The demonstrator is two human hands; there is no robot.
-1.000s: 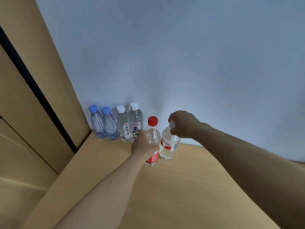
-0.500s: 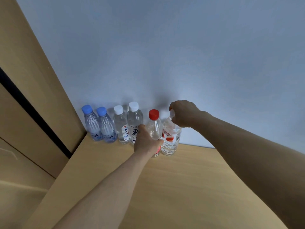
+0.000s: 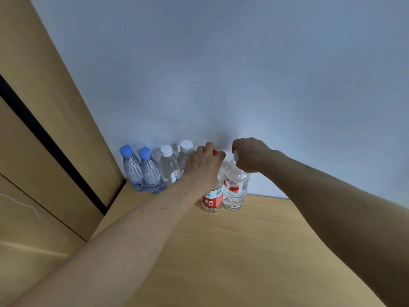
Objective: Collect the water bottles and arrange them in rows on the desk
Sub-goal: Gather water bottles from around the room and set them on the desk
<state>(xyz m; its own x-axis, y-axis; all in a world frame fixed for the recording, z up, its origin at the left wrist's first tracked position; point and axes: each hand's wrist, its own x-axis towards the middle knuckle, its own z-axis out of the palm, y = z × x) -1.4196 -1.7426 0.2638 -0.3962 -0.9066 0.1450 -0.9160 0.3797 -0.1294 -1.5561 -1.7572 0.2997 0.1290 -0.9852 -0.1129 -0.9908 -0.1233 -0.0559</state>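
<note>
Pale wood-grain table [image 3: 243, 251] carries six water bottles, all upright in one line along the grey-blue wall [image 3: 221, 85]. From the corner by the tan panel [image 3: 55, 107] stand the blue-capped bottles [image 3: 132, 171] and then the white-capped bottles [image 3: 169, 171]. The last two are the ones in hand. The left grip [image 3: 205, 165] is closed over the top of the red-capped bottle [image 3: 212, 199], with fingers curled round its cap and neck. The right grip [image 3: 250, 155] pinches the white cap of the red-and-white-labelled bottle [image 3: 235, 191] just beside it. Both bases rest on the table, and the two bottles touch or nearly touch.

The step in hand looks like settling this pair into the row. Holding so high gives a lot of leverage, so any sideways nudge should be small and the bottles kept vertical. They should be eased back until their bases line up with the neighbours and sit snug against them. It would be best to let go of one at a time, lifting the fingers straight up so that a cap is not dragged and the line toppled.
</note>
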